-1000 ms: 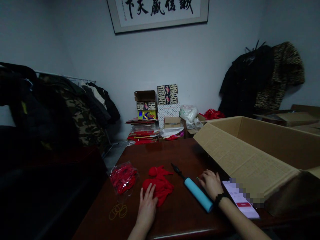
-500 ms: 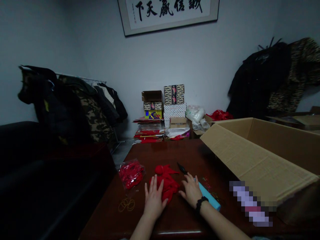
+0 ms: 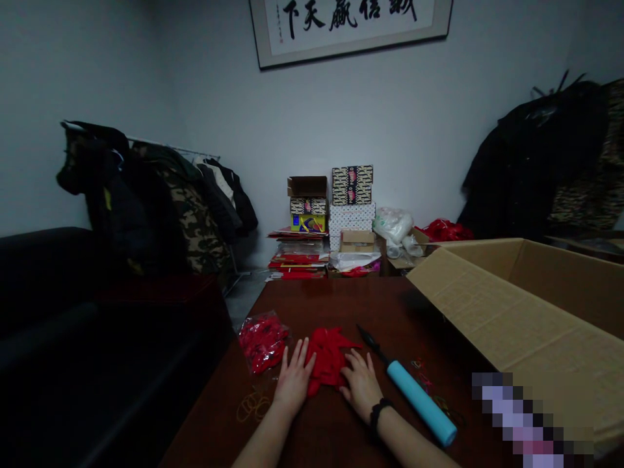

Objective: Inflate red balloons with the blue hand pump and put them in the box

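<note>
A crumpled piece of thin red material [image 3: 329, 357] lies on the dark brown table [image 3: 312, 299] between my hands; its exact kind does not show. My left hand [image 3: 294, 377] rests along its left edge with fingers spread. At its right edge, my right hand [image 3: 361, 383] touches it, the fingers apart and slightly bent. A black band circles my right wrist. To the right lies a light blue hand pump [image 3: 422, 400] with a black nozzle. Left of the red material is a clear plastic bag [image 3: 264, 339] filled with red pieces.
Rubber bands [image 3: 252, 404] lie at the table's left. Small coloured strings [image 3: 424, 377] are beside the pump. A large open cardboard box [image 3: 507, 312] takes up the right side. Stacked boxes [image 3: 351, 221] stand behind the table, and a black sofa [image 3: 112, 364] is at the left.
My right hand has moved left, off the pump and onto the red material's edge, uncovering the pump. The material looks more bunched together. The view has shifted slightly left.
</note>
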The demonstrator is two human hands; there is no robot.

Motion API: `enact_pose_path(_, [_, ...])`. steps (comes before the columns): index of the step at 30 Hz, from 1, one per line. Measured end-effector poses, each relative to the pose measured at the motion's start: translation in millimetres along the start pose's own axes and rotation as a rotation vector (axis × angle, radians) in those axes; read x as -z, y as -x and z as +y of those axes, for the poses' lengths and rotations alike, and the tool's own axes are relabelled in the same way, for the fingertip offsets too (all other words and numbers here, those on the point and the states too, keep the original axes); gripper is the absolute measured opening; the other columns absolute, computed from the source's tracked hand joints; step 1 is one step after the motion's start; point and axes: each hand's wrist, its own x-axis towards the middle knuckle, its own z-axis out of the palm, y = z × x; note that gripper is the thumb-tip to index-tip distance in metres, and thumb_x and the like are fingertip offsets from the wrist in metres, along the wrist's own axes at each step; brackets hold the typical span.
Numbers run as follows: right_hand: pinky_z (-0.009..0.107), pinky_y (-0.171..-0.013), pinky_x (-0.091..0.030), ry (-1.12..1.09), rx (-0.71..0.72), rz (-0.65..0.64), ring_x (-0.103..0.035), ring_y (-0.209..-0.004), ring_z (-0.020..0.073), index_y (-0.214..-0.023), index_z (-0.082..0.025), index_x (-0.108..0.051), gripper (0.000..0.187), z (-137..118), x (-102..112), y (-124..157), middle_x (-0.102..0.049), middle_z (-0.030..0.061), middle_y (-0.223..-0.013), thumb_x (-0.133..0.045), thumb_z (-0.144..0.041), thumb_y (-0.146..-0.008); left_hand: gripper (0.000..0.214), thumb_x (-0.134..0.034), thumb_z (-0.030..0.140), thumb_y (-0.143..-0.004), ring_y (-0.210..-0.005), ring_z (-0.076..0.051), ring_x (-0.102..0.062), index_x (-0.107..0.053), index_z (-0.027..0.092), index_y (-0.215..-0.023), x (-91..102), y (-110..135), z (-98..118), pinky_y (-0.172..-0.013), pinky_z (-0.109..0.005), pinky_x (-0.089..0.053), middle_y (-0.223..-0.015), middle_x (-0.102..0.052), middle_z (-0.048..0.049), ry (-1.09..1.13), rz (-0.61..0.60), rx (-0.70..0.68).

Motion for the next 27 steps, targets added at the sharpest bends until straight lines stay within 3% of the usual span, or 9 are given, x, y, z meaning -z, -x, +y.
enact_pose_path(4, [0.047, -0.109, -0.002, -0.030, -0.006, 0.045, -0.028, -0.128, 0.0222, -0.098, -0.026, -0.054, 0.034, 0, 13, -6, -0.047, 0.0028, -0.127, -0.062, -0.035, -0.065, 0.053, -0.044, 0.016, -0.078, -0.136, -0.024, -0.014, -0.044, 0.026, -0.130, 14.5, -5, -16, -0.107, -0.052, -0.007, -0.149, -0.022, -0.0116, 0.021, 0.011, 0.078])
enact_pose_path(7, [0.048, -0.108, -0.001, -0.044, 0.010, 0.055, -0.030, -0.126, 0.0235, -0.092, -0.026, -0.055, 0.036, -5, 18, -4, -0.049, 0.0031, -0.123, -0.062, -0.049, -0.065, 0.060, -0.048, 0.012, -0.072, -0.136, -0.026, -0.015, -0.043, 0.023, -0.130, 27.6, -1, -13, -0.107, -0.051, -0.009, -0.149, -0.021, -0.0139, 0.066, 0.053, 0.194])
enact_pose_path(9, [0.050, -0.108, 0.001, -0.043, 0.007, 0.063, -0.030, -0.125, 0.0260, -0.087, -0.024, -0.057, 0.038, -9, 16, -1, -0.052, 0.0054, -0.119, -0.059, -0.056, -0.066, 0.064, -0.049, 0.011, -0.069, -0.136, -0.026, -0.014, -0.041, 0.023, -0.131, 35.5, 6, -5, -0.108, -0.050, -0.010, -0.149, -0.020, -0.0125, 0.114, 0.089, 0.198])
enact_pose_path(13, [0.050, -0.107, 0.005, -0.022, -0.011, 0.078, -0.031, -0.125, 0.0251, -0.078, -0.024, -0.060, 0.014, -13, 11, 1, -0.055, 0.0042, -0.114, -0.057, -0.035, -0.070, 0.060, -0.048, 0.011, -0.069, -0.136, -0.025, -0.017, -0.044, 0.023, -0.128, 44.7, 24, 16, -0.108, -0.050, -0.013, -0.149, -0.023, -0.0102, 0.192, 0.119, 0.184])
enact_pose_path(16, [0.049, -0.107, 0.004, -0.010, -0.023, 0.088, -0.034, -0.123, 0.0212, -0.078, -0.025, -0.060, 0.014, -11, 12, -4, -0.057, 0.0014, -0.111, -0.048, -0.021, -0.073, 0.057, -0.048, 0.012, -0.072, -0.135, -0.025, -0.020, -0.043, 0.023, -0.128, 44.9, 35, 25, -0.108, -0.051, -0.014, -0.147, -0.027, -0.0096, 0.226, 0.134, 0.197])
enact_pose_path(19, [0.050, -0.107, 0.000, 0.001, -0.048, 0.095, -0.035, -0.122, 0.0220, -0.084, -0.025, -0.059, 0.016, -9, 17, -9, -0.056, 0.0023, -0.113, -0.047, -0.023, -0.073, 0.042, -0.048, 0.021, -0.076, -0.133, -0.025, -0.024, -0.052, 0.023, -0.119, 41.9, 38, 26, -0.107, -0.051, -0.014, -0.143, -0.035, -0.0096, 0.251, 0.141, 0.244])
enact_pose_path(23, [0.051, -0.106, -0.007, 0.027, -0.084, 0.089, -0.033, -0.123, 0.0229, -0.091, -0.025, -0.057, 0.020, -10, 24, -6, -0.053, 0.0034, -0.118, -0.048, -0.030, -0.075, 0.025, -0.046, 0.037, -0.080, -0.132, -0.026, -0.028, -0.065, 0.022, -0.090, 36.4, 25, 29, -0.106, -0.053, -0.013, -0.137, -0.044, -0.0100, 0.242, 0.114, 0.339])
enact_pose_path(27, [0.053, -0.105, -0.008, 0.098, -0.131, 0.072, -0.030, -0.126, 0.0241, -0.093, -0.026, -0.057, 0.023, -3, 33, 7, -0.050, 0.0043, -0.123, -0.050, -0.032, -0.072, 0.024, -0.057, 0.039, -0.072, -0.132, -0.030, -0.026, -0.068, 0.019, -0.081, 28.6, 5, 38, -0.106, -0.055, -0.008, -0.137, -0.044, -0.0118, 0.218, 0.001, 0.342])
